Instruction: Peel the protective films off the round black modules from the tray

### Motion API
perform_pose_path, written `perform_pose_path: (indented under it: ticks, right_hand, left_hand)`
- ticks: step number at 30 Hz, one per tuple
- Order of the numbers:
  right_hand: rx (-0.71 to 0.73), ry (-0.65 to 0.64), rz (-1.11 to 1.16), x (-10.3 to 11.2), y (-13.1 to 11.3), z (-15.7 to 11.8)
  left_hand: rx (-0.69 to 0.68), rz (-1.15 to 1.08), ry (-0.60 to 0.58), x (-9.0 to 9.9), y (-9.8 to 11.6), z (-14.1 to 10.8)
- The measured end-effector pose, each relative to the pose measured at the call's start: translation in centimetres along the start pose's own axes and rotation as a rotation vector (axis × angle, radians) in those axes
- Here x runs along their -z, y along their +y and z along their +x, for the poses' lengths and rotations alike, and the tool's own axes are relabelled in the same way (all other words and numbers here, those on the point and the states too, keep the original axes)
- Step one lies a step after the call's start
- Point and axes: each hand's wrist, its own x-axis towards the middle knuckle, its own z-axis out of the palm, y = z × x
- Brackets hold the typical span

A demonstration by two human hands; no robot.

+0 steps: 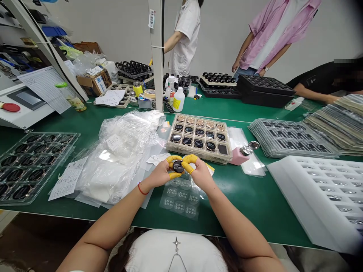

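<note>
Both forearms reach out over the green table (pixel 255 204). Left hand (pixel 161 173) and right hand (pixel 200 172), fingertips in yellow cots, pinch one small black disc (pixel 178 166) between them, held just above a clear film sheet (pixel 181 196) printed with round outlines. Red band on left wrist. Just beyond the hands: beige compartment tray (pixel 198 136), holding dark discs in front rows, copper-toned ones in back row. Pink dispenser bottle (pixel 241 155) just right of that tray. Crumpled plastic bags (pixel 121 151) to the left; clear tray of black discs (pixel 31 162) at far left. White foam tray (pixel 320 192) at right. Other people stand or sit at the far side.
</note>
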Motion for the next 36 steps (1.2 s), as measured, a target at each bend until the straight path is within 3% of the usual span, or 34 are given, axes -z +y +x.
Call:
perform_pose_path:
  ticks: [14, 36]
  right_hand:
    - [-0.003, -0.016, 0.029, 0.08, 0.18, 0.00]
    - [0.075, 0.042, -0.111, -0.40, 0.06, -0.18]
  left_hand:
    - [-0.005, 0.037, -0.008, -0.05, 0.42, -0.14]
    - [0.006, 0.000, -0.012, 0.00, 0.20, -0.02]
